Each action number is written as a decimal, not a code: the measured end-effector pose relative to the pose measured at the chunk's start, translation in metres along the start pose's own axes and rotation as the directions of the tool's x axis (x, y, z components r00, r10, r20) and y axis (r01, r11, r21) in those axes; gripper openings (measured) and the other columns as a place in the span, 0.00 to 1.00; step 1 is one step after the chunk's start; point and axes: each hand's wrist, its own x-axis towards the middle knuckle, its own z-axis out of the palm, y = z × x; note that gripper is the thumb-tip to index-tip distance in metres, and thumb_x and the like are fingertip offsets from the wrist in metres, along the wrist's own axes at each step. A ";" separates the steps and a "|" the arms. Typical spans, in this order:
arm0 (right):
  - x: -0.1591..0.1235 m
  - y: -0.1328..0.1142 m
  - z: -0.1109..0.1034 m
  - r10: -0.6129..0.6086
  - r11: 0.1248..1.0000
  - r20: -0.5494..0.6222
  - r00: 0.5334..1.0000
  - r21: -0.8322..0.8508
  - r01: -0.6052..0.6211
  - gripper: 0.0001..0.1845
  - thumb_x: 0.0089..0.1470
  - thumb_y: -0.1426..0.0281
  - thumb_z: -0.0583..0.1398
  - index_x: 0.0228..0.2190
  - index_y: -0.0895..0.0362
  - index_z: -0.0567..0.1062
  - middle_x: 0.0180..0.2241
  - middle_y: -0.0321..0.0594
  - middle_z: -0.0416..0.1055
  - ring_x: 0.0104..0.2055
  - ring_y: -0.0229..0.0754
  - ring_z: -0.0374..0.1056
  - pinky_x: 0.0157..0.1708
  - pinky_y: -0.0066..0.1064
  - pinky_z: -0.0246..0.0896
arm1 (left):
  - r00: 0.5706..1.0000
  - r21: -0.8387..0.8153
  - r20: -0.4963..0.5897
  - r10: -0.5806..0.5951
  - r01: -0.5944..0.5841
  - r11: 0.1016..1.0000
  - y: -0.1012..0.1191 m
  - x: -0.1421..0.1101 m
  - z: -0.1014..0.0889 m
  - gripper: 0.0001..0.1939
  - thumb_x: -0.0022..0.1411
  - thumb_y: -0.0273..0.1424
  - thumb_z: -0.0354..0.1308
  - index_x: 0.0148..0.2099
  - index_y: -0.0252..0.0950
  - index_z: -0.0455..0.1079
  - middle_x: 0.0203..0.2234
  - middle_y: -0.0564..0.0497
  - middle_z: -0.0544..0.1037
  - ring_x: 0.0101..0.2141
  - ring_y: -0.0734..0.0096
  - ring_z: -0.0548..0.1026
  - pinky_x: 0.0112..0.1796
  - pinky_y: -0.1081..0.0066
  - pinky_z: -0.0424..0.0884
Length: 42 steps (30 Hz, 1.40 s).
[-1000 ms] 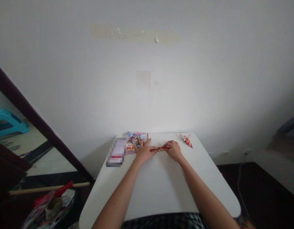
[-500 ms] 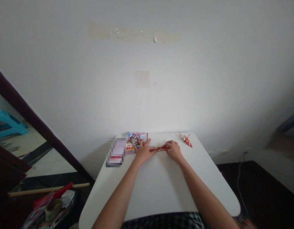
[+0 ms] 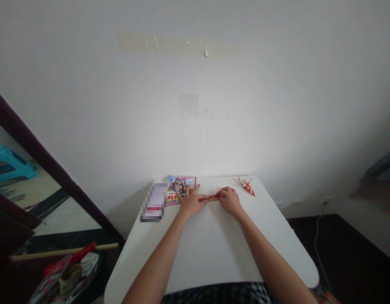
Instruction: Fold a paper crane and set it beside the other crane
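Observation:
A small folded strip of red and yellow printed paper lies on the white table between my two hands. My left hand has its fingers spread over the edge of a colourful printed flyer, while its thumb presses on the strip's left end. With bent fingers, my right hand pinches the right end of the paper. Its fingertips partly hide that end. Right of my hands, near the back edge, sits a red and white folded paper crane.
A pixelated, phone-like object lies left of the flyer. The wall stands directly behind the table. On the left are a dark-framed mirror and a bag of odds and ends on the floor. A cable hangs at the right.
Both hands stay almost still on the folded paper. The right fingers shift very slightly, and the camera view has moved a little.

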 end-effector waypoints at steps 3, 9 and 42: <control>-0.004 -0.004 0.000 -0.004 1.000 -0.039 0.999 0.012 0.005 0.09 0.58 0.64 0.62 0.39 0.46 0.82 0.48 0.39 0.72 0.54 0.47 0.62 0.54 0.35 0.54 | 0.999 -0.013 -0.045 -0.015 0.014 1.000 0.004 0.000 0.001 0.15 0.61 0.54 0.56 0.48 0.68 0.77 0.70 0.67 0.55 0.70 0.34 0.44 0.59 0.22 0.35; -0.010 -0.009 0.000 -0.022 1.000 -0.097 0.995 0.020 0.024 0.10 0.55 0.57 0.65 0.38 0.46 0.81 0.47 0.41 0.71 0.54 0.48 0.61 0.54 0.37 0.54 | 0.987 -0.030 -0.160 -0.010 0.006 1.000 0.009 0.001 0.011 0.14 0.60 0.54 0.58 0.43 0.63 0.80 0.69 0.64 0.58 0.69 0.33 0.47 0.57 0.20 0.37; 0.000 -0.008 -0.001 0.075 0.997 -0.014 0.997 0.039 -0.074 0.10 0.52 0.69 0.66 0.37 0.44 0.83 0.49 0.36 0.73 0.56 0.49 0.62 0.54 0.38 0.56 | 1.000 -0.022 -0.016 -0.016 0.016 1.000 0.001 0.002 0.005 0.14 0.63 0.50 0.56 0.49 0.67 0.76 0.71 0.64 0.53 0.70 0.35 0.42 0.59 0.22 0.38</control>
